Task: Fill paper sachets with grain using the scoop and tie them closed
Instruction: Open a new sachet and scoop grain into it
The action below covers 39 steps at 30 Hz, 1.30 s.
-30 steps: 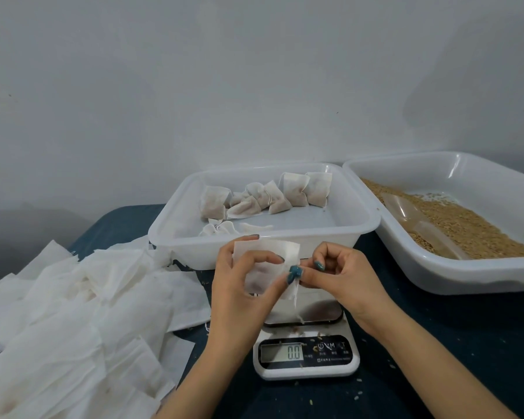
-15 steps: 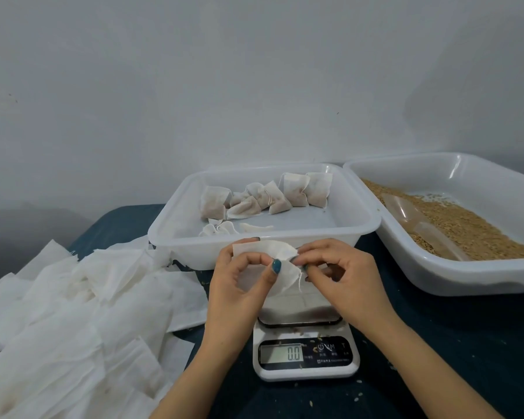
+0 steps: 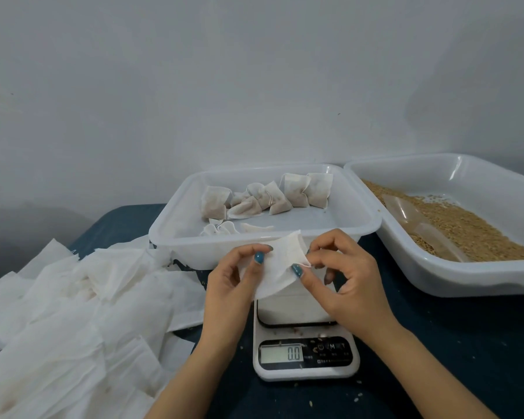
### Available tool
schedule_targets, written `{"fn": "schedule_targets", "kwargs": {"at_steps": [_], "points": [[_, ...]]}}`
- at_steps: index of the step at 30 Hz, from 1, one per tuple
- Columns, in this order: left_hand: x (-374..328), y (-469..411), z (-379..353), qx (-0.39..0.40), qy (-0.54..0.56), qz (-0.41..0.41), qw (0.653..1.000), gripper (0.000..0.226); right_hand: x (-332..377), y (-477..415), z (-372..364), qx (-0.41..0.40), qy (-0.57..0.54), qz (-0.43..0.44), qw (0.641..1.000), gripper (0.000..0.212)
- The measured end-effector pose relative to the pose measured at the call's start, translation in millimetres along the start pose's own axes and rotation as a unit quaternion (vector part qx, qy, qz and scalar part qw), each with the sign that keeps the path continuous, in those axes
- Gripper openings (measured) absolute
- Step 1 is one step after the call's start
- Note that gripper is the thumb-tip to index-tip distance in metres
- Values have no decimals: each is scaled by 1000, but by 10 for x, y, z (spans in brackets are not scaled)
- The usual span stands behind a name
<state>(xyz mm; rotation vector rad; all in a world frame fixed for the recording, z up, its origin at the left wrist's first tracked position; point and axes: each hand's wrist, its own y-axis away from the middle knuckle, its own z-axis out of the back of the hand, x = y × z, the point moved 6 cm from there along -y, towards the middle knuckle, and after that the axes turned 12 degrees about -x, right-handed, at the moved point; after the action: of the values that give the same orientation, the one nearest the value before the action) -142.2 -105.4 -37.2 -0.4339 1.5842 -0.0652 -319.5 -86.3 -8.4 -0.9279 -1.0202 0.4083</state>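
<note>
**Opening an empty sachet over the scale**

Head view: your left hand [image 3: 227, 285] and right hand [image 3: 342, 279] pinch one empty sachet [image 3: 280, 267] by opposite edges, fingers closed on the paper, probably to part its mouth. It hangs between your thumbs above the scale [image 3: 304, 355], with the scoop [image 3: 418, 228] lying in the grain [image 3: 478, 234] at far right.

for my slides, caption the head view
Both hands open an empty paper sachet above the scale.

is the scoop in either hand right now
No, the scoop lies in the grain tray at right, while the left hand and right hand both pinch an empty paper sachet.
</note>
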Motion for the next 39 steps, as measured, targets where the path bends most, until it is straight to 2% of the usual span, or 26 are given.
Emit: {"fn": "schedule_targets", "kwargs": {"at_steps": [4, 9, 14, 16, 17, 19, 21, 24, 29, 33, 36, 39], "points": [[78, -33, 13, -12, 44, 54, 998, 21, -31, -5, -5, 36, -57, -34, 997, 27], [106, -51, 17, -10, 50, 67, 996, 23, -63, 52, -84, 84, -36, -33, 995, 47], [93, -47, 22, -21, 58, 76, 995, 24, -143, 58, -93, 72, -48, -32, 996, 40], [33, -31, 38, -27, 43, 50, 997, 17, -141, 56, -94, 66, -48, -25, 996, 40], [-16, -23, 56, -24, 23, 19, 999, 23, -133, 51, -90, 62, -46, -19, 997, 41], [-163, -12, 84, 7, -68, -96, 993, 47, -107, 35, -78, 58, -37, -2, 998, 40], [-235, 15, 38, 76, -189, -190, 960, 60, -70, 28, -68, 60, -24, 21, 998, 38], [-180, 54, -43, 165, -288, -203, 921, 78, -14, 35, -73, 73, -16, 50, 996, 37], [-121, 55, -71, 172, -351, -233, 890, 53, 5, 33, -64, 71, -10, 57, 996, 38], [-58, 12, -28, 160, -362, -216, 893, 48, 32, 36, -77, 80, -26, 60, 995, 45], [-23, -6, -17, 152, -370, -206, 893, 42, 38, 21, -40, 57, -42, 51, 996, 57], [5, -31, 16, 141, -353, -192, 905, 36, 58, -46, 81, -4, -16, 63, 998, 49]]}}
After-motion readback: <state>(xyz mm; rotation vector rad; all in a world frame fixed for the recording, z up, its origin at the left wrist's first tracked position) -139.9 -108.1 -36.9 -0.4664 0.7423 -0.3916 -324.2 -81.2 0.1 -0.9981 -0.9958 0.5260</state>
